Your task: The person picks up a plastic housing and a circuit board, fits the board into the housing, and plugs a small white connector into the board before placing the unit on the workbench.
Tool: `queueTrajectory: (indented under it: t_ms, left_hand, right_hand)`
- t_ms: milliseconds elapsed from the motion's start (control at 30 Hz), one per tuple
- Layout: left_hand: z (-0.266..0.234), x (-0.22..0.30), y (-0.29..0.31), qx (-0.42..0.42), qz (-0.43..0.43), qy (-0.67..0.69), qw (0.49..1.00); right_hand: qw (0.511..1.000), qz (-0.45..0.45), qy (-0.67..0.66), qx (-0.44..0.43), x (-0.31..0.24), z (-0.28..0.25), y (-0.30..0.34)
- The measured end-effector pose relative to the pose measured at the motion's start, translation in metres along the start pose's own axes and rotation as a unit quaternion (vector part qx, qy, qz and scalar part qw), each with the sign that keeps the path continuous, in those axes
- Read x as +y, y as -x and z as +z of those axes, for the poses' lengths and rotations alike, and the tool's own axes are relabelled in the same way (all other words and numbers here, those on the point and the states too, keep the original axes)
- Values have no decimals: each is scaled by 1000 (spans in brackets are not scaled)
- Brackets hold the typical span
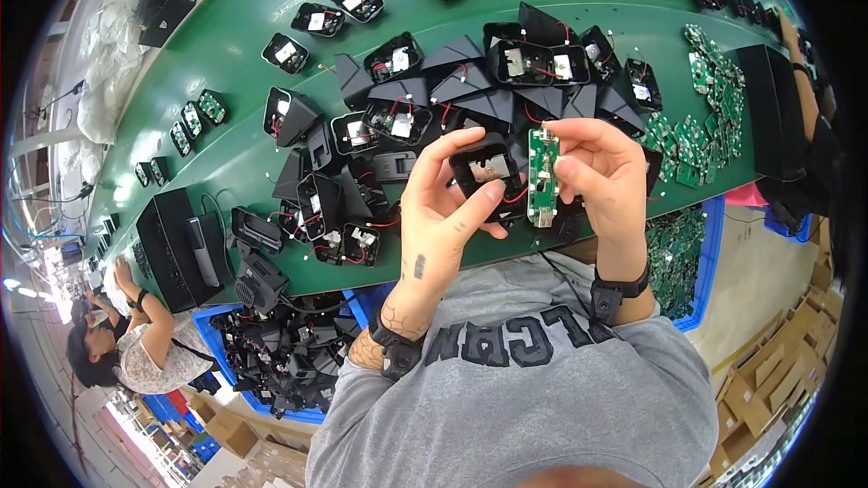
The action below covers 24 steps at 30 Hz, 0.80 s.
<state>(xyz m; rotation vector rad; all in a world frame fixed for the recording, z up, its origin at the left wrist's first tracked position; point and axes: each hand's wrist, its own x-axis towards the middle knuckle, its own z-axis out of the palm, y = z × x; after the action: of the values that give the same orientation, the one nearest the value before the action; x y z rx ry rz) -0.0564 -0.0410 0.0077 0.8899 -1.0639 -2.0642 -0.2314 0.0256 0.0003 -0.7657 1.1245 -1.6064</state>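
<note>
My left hand [443,203] is closed around a small black plastic housing [482,163], its open side facing up and a pale part showing inside. Beside it, my right hand [601,172] pinches a green circuit board [542,179] by its edge, held upright with a metal connector at its lower end. A red wire [515,195] runs in the gap between housing and board; whether it joins both I cannot tell. Beyond my hands lies a heap of similar black housings [398,117], many with red wires and white connectors.
Loose green boards [692,145] are piled right on the green table [298,163]. Black boxes [773,113] stand at the sides. Blue bins of housings [289,352] and boards [678,253] sit below the near edge. Another person [149,334] works at left; another's arm [800,81] shows at right.
</note>
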Motion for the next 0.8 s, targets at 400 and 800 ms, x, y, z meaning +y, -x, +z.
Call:
queueTrajectory:
  t_ms: [400,800]
  left_hand:
    - [6,-1,-3,-4,-19,-12,1000]
    - [10,-1,1,-82,17,-7,996]
  right_hand:
    - [974,-120,193,-1,-6,10,3]
    - [876,-205,436,-18,-10,13,1]
